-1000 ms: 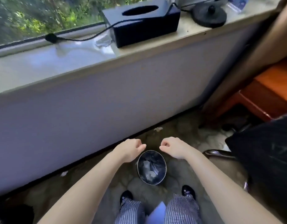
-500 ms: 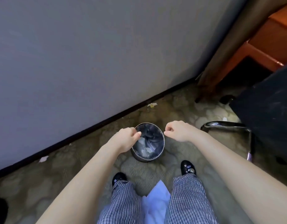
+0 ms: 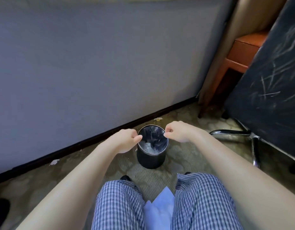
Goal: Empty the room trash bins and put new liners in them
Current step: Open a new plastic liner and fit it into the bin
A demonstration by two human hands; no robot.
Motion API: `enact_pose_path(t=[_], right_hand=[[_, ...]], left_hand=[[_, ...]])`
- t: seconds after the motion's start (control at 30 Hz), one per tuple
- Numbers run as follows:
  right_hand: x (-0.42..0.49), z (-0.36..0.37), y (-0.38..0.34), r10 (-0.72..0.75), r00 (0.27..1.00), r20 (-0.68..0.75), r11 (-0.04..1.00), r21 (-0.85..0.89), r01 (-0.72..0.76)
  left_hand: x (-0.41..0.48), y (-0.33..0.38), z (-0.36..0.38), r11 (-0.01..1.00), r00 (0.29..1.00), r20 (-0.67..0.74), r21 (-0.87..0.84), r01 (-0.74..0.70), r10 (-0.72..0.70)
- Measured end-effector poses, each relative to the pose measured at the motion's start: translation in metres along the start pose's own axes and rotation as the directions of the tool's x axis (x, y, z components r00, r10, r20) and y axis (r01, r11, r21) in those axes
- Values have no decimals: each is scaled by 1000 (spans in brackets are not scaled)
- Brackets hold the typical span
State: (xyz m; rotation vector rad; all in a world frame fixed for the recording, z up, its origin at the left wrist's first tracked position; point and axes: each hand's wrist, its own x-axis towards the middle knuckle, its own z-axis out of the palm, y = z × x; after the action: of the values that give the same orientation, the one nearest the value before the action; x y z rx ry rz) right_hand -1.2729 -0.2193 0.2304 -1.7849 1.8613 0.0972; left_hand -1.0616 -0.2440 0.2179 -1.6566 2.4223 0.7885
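Observation:
A small black round trash bin point(image 3: 151, 159) with a chrome rim stands on the carpet close to the wall. Inside it is a thin clear liner point(image 3: 153, 138) holding some crumpled white trash. My left hand point(image 3: 125, 141) is at the rim's left side, fingers curled, fingertips pinching the liner's edge. Across the opening, my right hand point(image 3: 181, 131) pinches the liner's edge between thumb and forefinger at the rim's right side. A folded pale blue sheet point(image 3: 160, 208) hangs between my knees.
The grey wall point(image 3: 93, 63) with its dark skirting runs just behind the bin. A black office chair point(image 3: 267, 97) with a chrome base point(image 3: 229, 131) stands to the right, in front of an orange wooden table point(image 3: 243, 52). Paper scraps point(image 3: 54, 162) lie along the skirting.
The view has dropped from the window sill to the floor as I bent lower. Both hands came down from above the bin to its rim and closed on the liner's edge.

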Motion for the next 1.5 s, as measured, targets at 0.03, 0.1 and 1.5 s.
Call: enact_pose_path(t=[0.03, 0.1, 1.5], right_hand=[[-9, 0, 1, -1, 1000, -13, 1000, -10, 1], [-21, 2, 5, -3, 1000, -31, 1000, -30, 3], [310, 262, 160, 538, 829, 150, 712, 446, -543]], left_hand=[[-7, 3, 1, 1000, 1000, -5, 7, -2, 2], [-16, 7, 5, 1000, 1000, -18, 13, -8, 9], [327, -120, 300, 613, 774, 266, -487, 622, -574]])
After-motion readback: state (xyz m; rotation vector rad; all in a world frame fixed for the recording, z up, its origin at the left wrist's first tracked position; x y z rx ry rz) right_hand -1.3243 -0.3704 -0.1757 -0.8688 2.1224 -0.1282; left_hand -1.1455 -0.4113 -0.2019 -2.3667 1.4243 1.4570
